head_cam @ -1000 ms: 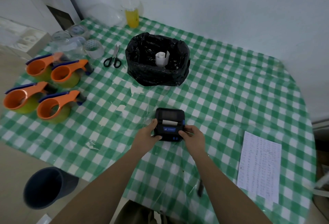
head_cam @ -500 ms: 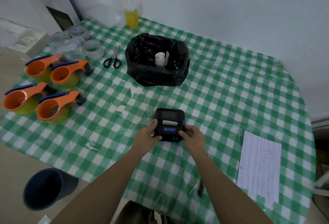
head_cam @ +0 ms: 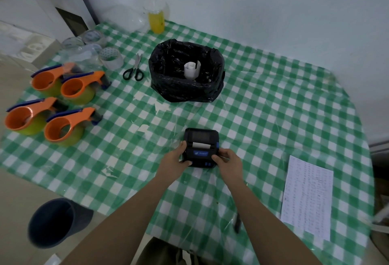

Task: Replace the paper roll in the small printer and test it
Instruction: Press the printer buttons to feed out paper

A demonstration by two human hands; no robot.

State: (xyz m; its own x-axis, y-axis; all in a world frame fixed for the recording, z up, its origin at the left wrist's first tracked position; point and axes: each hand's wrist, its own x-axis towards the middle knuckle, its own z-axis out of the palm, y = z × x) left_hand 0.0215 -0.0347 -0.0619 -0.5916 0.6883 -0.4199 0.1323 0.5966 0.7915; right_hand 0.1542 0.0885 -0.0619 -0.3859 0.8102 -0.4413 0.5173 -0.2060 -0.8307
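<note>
Black printer point(head_cam: 201, 147) sits flat on the green-checked tablecloth point(head_cam: 263, 117), near the table's front edge, centre of the head view. A strip of white paper point(head_cam: 200, 144) shows at its slot, lid down. Left hand point(head_cam: 175, 158) clamps the printer's left side, thumb on the front corner. Right hand point(head_cam: 227, 160) clamps the right side, thumb lying on the top face close to the two blue buttons point(head_cam: 208, 163); whether it presses anything cannot be told.

Behind the printer, well apart: a bin lined with a black bag point(head_cam: 186, 73), a loosely curled white paper roll point(head_cam: 192, 70) standing inside it. Scissors point(head_cam: 134, 69) lie just left of the bag, closed, handles toward the camera. Four orange tape dispensers point(head_cam: 63, 104) sit in two pairs at the table's left edge; clear tape rolls point(head_cam: 94, 48) behind them. A cup of yellow drink point(head_cam: 156, 19) with a straw stands at the far edge by the wall. A printed sheet point(head_cam: 307, 197) lies flat at the right, text too small to read. A dark bucket point(head_cam: 53, 222) stands on the floor, lower left.
</note>
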